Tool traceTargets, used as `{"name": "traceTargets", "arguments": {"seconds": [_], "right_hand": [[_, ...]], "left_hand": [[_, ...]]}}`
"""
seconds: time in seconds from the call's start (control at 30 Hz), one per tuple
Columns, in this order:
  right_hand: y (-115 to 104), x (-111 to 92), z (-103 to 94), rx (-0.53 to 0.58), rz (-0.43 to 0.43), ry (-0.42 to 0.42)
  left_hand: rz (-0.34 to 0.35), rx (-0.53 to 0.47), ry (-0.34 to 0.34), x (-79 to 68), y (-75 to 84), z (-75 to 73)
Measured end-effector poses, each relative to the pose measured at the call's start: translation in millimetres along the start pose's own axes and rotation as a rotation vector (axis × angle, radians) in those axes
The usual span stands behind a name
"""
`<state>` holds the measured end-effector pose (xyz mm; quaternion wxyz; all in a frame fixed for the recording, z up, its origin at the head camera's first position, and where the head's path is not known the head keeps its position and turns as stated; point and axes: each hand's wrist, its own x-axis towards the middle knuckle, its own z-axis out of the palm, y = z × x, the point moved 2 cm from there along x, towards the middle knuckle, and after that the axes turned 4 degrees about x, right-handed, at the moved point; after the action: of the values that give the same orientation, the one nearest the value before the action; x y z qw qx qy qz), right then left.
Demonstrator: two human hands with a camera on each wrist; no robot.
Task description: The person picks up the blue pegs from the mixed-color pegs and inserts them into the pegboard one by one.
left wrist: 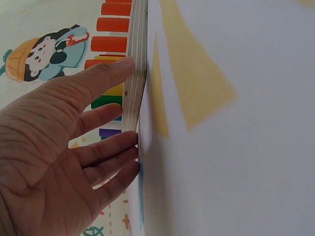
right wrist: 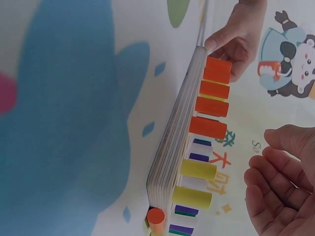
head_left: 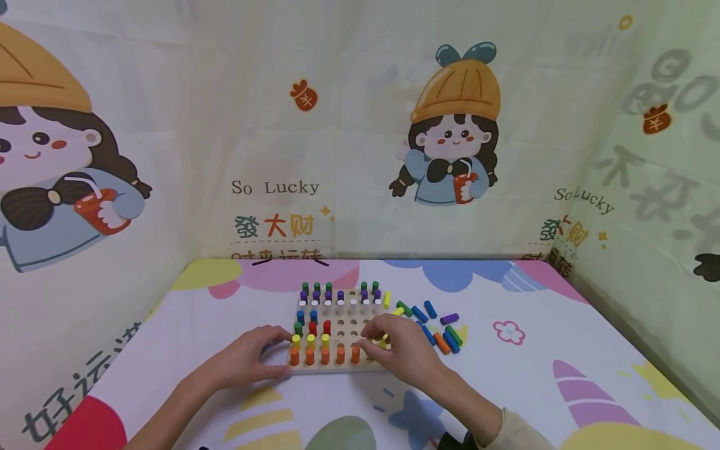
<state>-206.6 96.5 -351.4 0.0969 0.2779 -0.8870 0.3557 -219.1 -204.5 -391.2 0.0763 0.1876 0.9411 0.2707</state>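
A wooden pegboard (head_left: 339, 324) bears rows of coloured pegs, with bare holes towards its middle and right. My left hand (head_left: 253, 357) is at the left side of the board: its thumb touches the near-left corner and its fingertips rest along the left edge. Over the board's right part hovers my right hand (head_left: 405, 350), fingers loosely bent, with a gap between thumb and fingers and no peg showing there in the right wrist view. Below it, two yellow pegs (right wrist: 192, 196) stand in the board. An orange peg (head_left: 355, 355) is the last one rightward in the visible front row.
Loose pegs in blue, green, orange and purple lie right of the board, among them a purple peg (head_left: 449, 319) and an orange peg (head_left: 442, 343). A yellow peg (head_left: 387, 300) is by the board's right edge. Printed cloth (head_left: 360, 156) hangs behind the patterned table (head_left: 506, 387).
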Motion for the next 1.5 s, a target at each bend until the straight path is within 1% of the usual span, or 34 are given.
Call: {"name": "traceTargets", "arguments": {"seconds": [0.2, 0.43, 0.67, 0.9, 1.0, 1.2, 1.5], "right_hand": [[-0.2, 0.1, -1.5, -0.025, -0.015, -0.003], [-1.3, -1.2, -4.8, -0.013, -0.01, -0.007], [1.1, -3.8, -7.3, -0.02, 0.03, -0.024], [3.6, -5.8, -12.0, -0.011, 0.066, -0.043], [4.9, -7.4, -14.7, -0.021, 0.07, -0.041], [9.1, -11.0, -18.7, -0.044, 0.05, -0.021], [12.2, -13.9, -25.4, -0.038, 0.074, -0.021]], "left_hand": [[0.0, 0.005, -0.001, -1.0, -0.1, -1.6], [-0.004, 0.003, -0.009, -1.2, -0.8, -2.7], [0.023, 0.004, -0.013, -1.1, -1.1, -4.6], [-0.02, 0.0, -0.013, 1.3, -2.1, -5.6], [-0.021, 0.002, -0.014, 1.9, -2.1, -6.4], [-0.008, -0.003, -0.02, 2.6, -0.1, -8.9], [0.017, 0.003, -0.019, 4.8, -0.5, -10.9]]}}
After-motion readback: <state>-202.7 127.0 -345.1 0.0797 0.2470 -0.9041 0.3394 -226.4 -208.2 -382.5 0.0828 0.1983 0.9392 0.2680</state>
